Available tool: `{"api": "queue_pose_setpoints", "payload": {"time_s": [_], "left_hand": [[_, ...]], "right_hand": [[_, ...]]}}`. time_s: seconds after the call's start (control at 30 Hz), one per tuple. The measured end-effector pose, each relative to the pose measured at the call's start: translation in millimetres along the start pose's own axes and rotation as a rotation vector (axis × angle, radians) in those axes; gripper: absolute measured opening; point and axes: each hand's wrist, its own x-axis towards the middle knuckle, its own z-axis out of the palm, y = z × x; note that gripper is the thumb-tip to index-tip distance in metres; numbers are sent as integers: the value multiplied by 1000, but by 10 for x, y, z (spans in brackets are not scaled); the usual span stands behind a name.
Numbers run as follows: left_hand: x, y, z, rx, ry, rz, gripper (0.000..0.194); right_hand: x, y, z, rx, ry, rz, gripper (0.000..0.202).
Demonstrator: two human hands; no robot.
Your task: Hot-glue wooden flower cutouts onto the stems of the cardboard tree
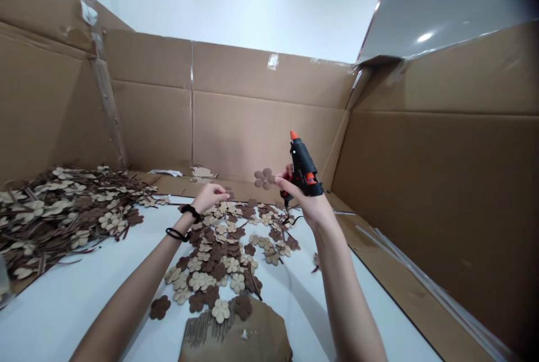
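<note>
My right hand (305,199) is closed around a black hot glue gun (302,160) with an orange nozzle pointing up. Between that hand's thumb and finger is also a brown flower cutout (264,178), facing me with a small pale spot at its centre. To the left, my left hand (209,196) pinches a small brown flower (229,193), which blends into the cardboard behind it. Below both hands, many loose beige and brown flowers (219,252) lie scattered and overlapping on the white table (138,272).
A large heap of flowers and thin brown strips (84,210) covers the left side. A cardboard piece (256,331) with glue marks and dark streaks lies at the near edge. Tall cardboard walls (269,120) enclose the back and sides. A dark cord (290,219) trails below the glue gun.
</note>
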Motion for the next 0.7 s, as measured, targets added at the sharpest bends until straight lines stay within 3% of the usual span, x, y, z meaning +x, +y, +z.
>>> {"api": "queue_pose_setpoints", "payload": {"time_s": [0.13, 0.27, 0.43, 0.53, 0.7], "left_hand": [[-332, 563, -403, -481, -67, 145, 32], [-623, 935, -480, -629, -85, 166, 31], [-677, 1031, -365, -730, -77, 168, 31], [-664, 1057, -290, -873, -85, 179, 31], [-669, 1099, -179, -941, 10, 147, 32]], "right_hand": [[20, 26, -45, -43, 14, -29, 27], [-7, -26, -49, -70, -87, -39, 24], [-51, -75, 26, -91, -163, -65, 19], [-68, -69, 52, -46, -103, -58, 21], [-82, -69, 58, -14, -58, -31, 22]]}}
